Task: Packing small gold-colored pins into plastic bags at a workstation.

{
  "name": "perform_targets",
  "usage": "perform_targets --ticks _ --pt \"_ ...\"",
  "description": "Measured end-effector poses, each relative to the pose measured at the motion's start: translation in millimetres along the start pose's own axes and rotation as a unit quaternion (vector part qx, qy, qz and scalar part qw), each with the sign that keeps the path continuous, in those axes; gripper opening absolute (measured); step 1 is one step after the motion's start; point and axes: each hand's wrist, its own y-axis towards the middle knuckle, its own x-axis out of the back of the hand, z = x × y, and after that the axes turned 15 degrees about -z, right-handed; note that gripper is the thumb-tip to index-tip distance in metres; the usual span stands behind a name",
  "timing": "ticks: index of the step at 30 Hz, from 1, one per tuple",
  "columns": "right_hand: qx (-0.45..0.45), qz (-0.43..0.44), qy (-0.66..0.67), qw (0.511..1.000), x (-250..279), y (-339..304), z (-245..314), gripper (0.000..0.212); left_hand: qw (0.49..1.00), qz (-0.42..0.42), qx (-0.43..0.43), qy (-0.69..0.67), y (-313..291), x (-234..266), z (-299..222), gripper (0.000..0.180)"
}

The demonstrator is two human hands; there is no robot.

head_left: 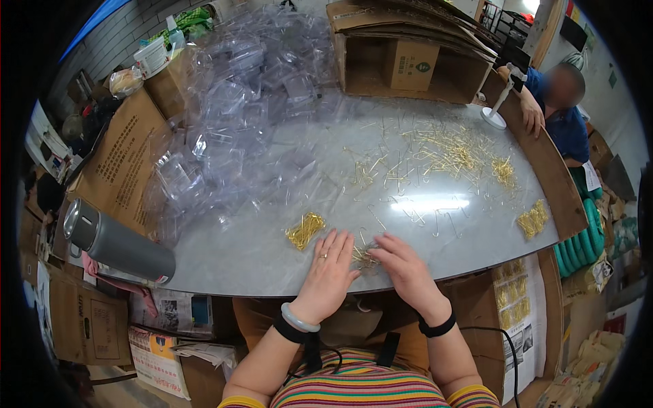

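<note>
In the head view, I see two hands low over the gray table (241,268). The left hand (328,275) lies palm down with its fingers out straight, gripping nothing. The right hand (408,275) has bent fingers by a few thin gold hooks (362,256), which sit on the table between both hands; I cannot tell if it pinches any. A neat gold bundle (305,231) lies just past the left fingertips. Dark printed lines run down the big cardboard sheet (121,163) at the left. The small brown box (412,66) at the back has a green mark and print. Colored writing covers the paper (158,360) down low.
</note>
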Motion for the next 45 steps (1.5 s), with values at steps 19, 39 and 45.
perform_targets --ticks 19,39,45 --pt "-0.101 0.027 -0.160 0.982 -9.0 21.0 11.2 0.059 0.997 -0.026 -0.068 -0.041 0.1 -6.3 -4.7 0.051" --pt "-0.129 0.009 -0.002 0.992 5.0 9.4 34.6 0.026 0.997 -0.041 -0.038 -0.052 -5.4 -7.3 -2.7 0.058" --pt "-0.007 0.089 -0.191 0.977 9.2 63.5 -0.4 0.029 0.995 -0.044 -0.053 -0.075 -5.2 -5.2 0.7 0.056"
